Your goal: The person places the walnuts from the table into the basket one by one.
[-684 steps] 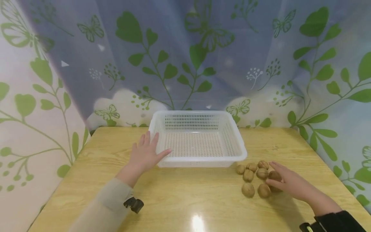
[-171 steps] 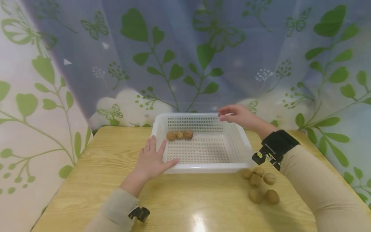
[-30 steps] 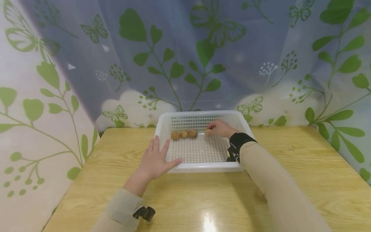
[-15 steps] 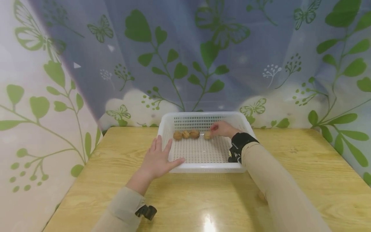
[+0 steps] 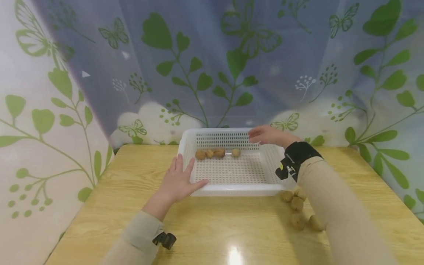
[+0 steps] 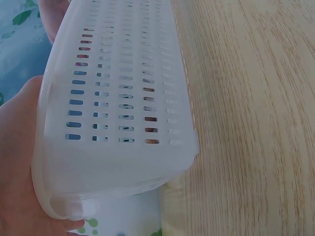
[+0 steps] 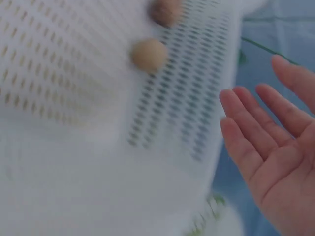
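A white plastic basket (image 5: 241, 189) with slotted walls stands on the table. My left hand (image 5: 177, 184) lies with spread fingers over its left rim; in the left wrist view that hand (image 6: 17, 157) touches the rim from outside. Along the back wall inside sit three brown walnuts (image 5: 219, 152) in a row, touching or nearly so. A paler walnut (image 5: 236, 152) sits a little apart to their right. Above the basket's back right part is my right hand (image 5: 269, 135); the right wrist view shows its palm (image 7: 285, 167) holding nothing, fingers loosely extended, apart from the pale walnut (image 7: 149, 55).
Several walnuts (image 5: 297, 203) lie on the wooden table (image 5: 212, 228) by the basket's front right corner, partly covered by my right forearm. A patterned cloth (image 5: 205, 73) hangs right behind the basket.
My right hand has let go of the pale walnut, which now rests in the basket, and has risen to the right. More walnuts on the table show again. The left hand stays at the rim.
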The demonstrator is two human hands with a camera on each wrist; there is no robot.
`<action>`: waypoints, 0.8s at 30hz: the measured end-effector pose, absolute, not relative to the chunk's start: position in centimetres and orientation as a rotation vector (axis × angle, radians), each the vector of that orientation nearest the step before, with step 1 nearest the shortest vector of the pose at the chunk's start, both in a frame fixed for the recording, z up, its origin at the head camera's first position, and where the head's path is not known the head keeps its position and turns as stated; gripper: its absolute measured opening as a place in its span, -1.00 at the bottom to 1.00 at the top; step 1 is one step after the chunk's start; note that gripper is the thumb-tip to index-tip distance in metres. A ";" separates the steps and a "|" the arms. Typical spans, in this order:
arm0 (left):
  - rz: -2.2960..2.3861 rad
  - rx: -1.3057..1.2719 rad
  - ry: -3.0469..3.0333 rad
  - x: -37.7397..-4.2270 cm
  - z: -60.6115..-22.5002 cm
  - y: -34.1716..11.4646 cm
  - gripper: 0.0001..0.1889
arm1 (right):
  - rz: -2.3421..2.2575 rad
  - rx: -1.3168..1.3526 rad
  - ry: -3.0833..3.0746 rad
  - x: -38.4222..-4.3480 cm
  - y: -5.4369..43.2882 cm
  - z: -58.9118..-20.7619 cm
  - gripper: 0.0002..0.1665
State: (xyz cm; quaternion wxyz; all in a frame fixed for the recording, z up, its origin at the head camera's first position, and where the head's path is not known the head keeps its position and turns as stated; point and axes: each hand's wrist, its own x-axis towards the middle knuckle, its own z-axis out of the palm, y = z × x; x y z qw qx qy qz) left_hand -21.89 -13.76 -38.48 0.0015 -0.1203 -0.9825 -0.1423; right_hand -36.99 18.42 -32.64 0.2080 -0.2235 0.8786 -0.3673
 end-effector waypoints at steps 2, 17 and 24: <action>-0.437 -0.380 -3.091 -21.9 -38.4 -13.7 0.01 | -1.079 -0.613 2.428 -35.9 20.1 -31.7 -0.38; -0.452 -0.375 -3.101 -21.7 -39.0 -13.5 0.01 | -1.267 -0.490 2.544 -26.9 31.2 -36.3 -0.33; -0.428 -0.380 -3.082 -22.0 -38.6 -13.7 0.00 | -1.196 -0.497 2.455 -25.2 34.9 -40.6 -0.34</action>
